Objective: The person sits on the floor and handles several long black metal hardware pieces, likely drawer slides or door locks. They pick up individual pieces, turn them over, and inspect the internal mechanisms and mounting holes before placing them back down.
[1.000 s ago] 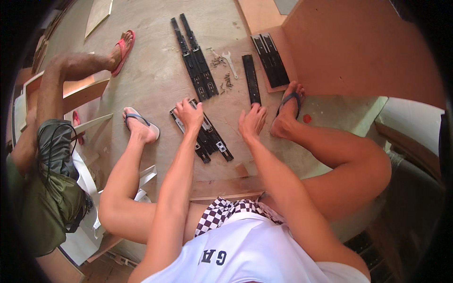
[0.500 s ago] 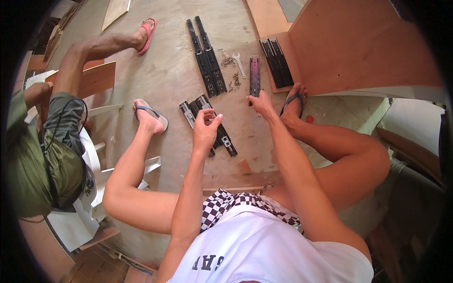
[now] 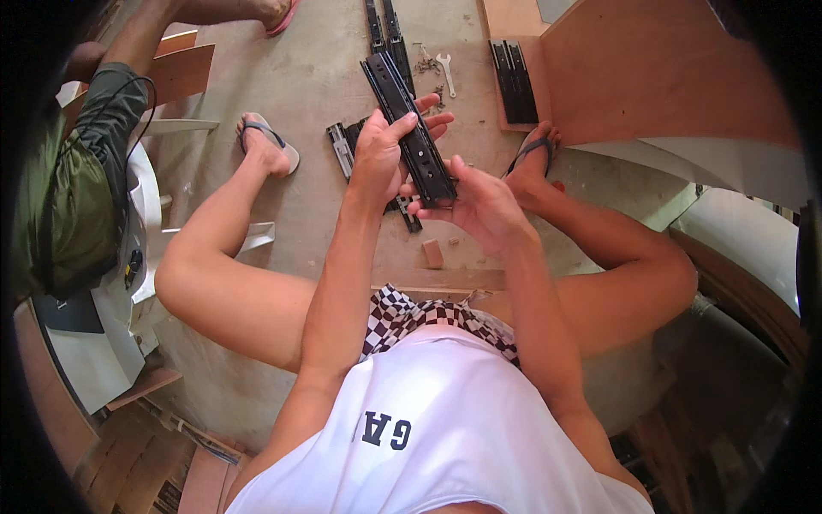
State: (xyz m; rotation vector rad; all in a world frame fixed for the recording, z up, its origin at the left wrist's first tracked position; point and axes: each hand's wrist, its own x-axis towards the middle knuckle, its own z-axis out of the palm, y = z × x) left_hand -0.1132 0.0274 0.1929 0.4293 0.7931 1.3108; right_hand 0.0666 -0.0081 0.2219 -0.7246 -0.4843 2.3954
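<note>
A black metal drawer slide is held up in front of me, tilted with its far end to the left. My left hand wraps its middle, thumb on top and the other fingers showing past the right edge. At the near end, my right hand holds the slide between thumb and fingers. Below it on the floor lie more drawer slides, partly covered by my left hand and the held one. Farther off, a long extended pair lies beside a wrench and scattered screws.
Another set of slides rests on a board at the right, by a large brown wooden panel. A small wood block lies near me. At the left sits another person among white and brown panels.
The slide under my right hand has been lifted off the floor and brought toward me. My left hand now grips it too. The view has shifted down.
</note>
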